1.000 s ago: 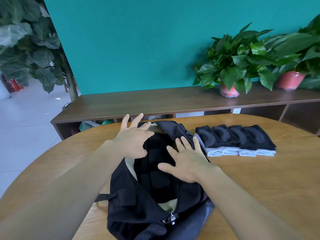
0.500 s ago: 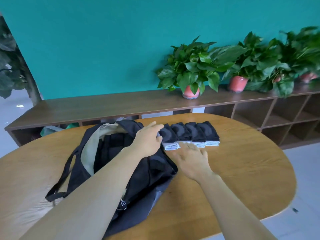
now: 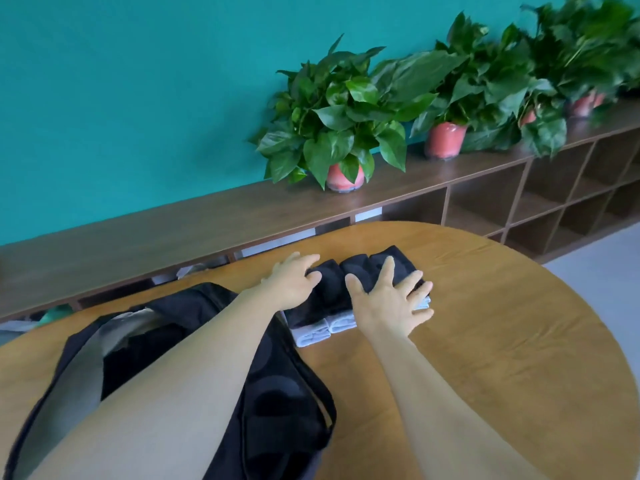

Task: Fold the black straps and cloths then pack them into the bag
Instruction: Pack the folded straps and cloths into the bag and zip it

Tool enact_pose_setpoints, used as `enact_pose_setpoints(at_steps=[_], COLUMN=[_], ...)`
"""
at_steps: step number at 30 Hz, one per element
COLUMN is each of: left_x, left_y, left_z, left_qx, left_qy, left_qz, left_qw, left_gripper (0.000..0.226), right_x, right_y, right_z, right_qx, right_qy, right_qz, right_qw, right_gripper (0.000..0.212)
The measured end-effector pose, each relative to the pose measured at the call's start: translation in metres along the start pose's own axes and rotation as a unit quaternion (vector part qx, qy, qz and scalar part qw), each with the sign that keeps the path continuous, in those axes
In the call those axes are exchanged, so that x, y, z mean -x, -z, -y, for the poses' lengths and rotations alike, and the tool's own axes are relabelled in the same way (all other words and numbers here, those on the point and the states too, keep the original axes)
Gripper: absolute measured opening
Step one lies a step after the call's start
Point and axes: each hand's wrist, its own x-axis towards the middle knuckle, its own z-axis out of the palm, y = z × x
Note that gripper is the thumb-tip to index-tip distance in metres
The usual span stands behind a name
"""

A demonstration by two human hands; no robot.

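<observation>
A row of folded black cloths [image 3: 332,289] with white ends lies on the round wooden table [image 3: 502,341]. My left hand [image 3: 292,280] rests on the left end of the row, fingers bent over its far edge. My right hand [image 3: 391,303] lies spread flat on the right end, fingers straight. The open black bag [image 3: 277,403] with a beige lining sits at the lower left, right beside the cloths. My left forearm crosses over the bag and hides much of its opening.
A long dark wooden shelf unit [image 3: 485,202] runs behind the table against a teal wall. Several potted plants [image 3: 343,133] in red pots stand on it. Bare tabletop stretches to the right of the cloths.
Both hands left the bag and went right to the cloth row. The right hand, beside the row half a second ago, now lies on it. The view swung right and tilted.
</observation>
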Motion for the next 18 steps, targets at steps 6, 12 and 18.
enact_pose_setpoints(at_steps=[6, 12, 18], left_x=[-0.046, -0.059, -0.045], left_y=[-0.012, -0.027, -0.061], left_z=[0.007, 0.003, -0.017], left_qx=[-0.042, -0.045, -0.044], left_qy=[0.034, 0.065, 0.148], left_qz=[0.084, 0.111, 0.057], left_qw=[0.995, 0.991, 0.986], left_gripper=[0.052, 0.052, 0.053], right_x=[-0.040, -0.058, -0.076], right_y=[-0.038, -0.048, -0.030], right_z=[0.001, -0.013, -0.033], right_qx=[0.049, 0.095, 0.115], right_qy=[-0.022, 0.028, 0.094], right_qz=[0.033, 0.016, 0.051], right_qw=[0.998, 0.995, 0.988], right_gripper=[0.081, 0.070, 0.066])
